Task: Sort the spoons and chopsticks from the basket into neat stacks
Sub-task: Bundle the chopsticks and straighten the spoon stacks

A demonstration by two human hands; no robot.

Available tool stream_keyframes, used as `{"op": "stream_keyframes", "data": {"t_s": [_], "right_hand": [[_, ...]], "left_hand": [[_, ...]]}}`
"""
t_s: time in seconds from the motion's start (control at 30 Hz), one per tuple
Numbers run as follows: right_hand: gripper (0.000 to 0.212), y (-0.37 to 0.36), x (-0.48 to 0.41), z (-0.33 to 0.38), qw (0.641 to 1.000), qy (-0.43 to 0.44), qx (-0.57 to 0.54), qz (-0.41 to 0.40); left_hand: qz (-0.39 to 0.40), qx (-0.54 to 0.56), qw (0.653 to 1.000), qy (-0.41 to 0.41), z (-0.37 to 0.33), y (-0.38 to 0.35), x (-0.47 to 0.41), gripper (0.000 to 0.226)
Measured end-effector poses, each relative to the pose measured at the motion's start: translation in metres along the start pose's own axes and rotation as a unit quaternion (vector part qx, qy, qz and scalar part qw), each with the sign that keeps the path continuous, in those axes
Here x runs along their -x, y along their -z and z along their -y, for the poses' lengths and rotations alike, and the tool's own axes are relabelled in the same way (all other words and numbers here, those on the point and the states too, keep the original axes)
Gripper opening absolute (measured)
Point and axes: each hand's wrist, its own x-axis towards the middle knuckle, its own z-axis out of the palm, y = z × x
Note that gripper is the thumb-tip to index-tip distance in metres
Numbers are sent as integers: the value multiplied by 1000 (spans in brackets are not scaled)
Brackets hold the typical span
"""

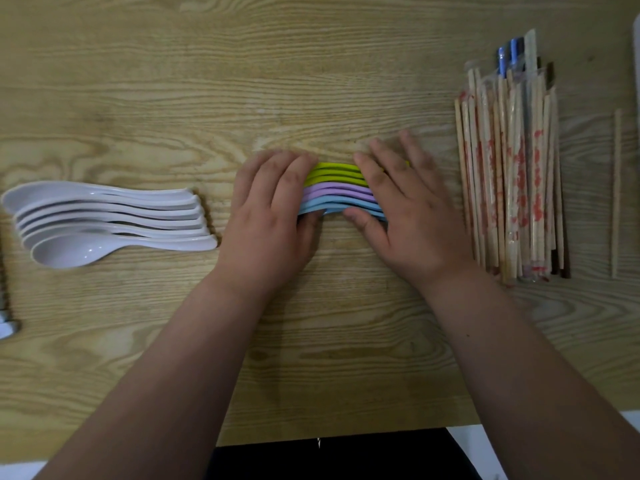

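Coloured spoons [337,188] (glossy green, lilac, blue, nested on edge) are pressed at centre frame between the left hand [270,209] and right hand [401,202], fingers flat. Smooth white spoons [104,220] are stacked left; wrapped wooden chopsticks [512,174] are piled right on the grained table [173,98].

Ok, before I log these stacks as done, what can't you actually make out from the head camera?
- Coloured spoons: both ends hidden under the left hand and right hand, so count and alignment are unclear.
- Basket: not in view.
- Pale object: cut off by the left edge, unidentifiable.
- Wrapped chopsticks: overlapping and blurred, no count; wrapper print unreadable.
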Motion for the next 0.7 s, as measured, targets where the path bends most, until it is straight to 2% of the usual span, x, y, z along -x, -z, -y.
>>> {"op": "stream_keyframes", "data": {"t_s": [0.17, 0.4, 0.7], "right_hand": [[61, -1, -2, 2, 1000, 25, 12, -3], [60, -2, -1, 5, 999, 54, -4, 2], [62, -6, -2, 9, 999, 40, 8, -1]], "left_hand": [[26, -34, 999, 17, -4, 7, 2, 54], [53, -53, 997, -18, 1, 9, 6, 51], [41, -52, 997, -37, 8, 5, 0, 47]]}}
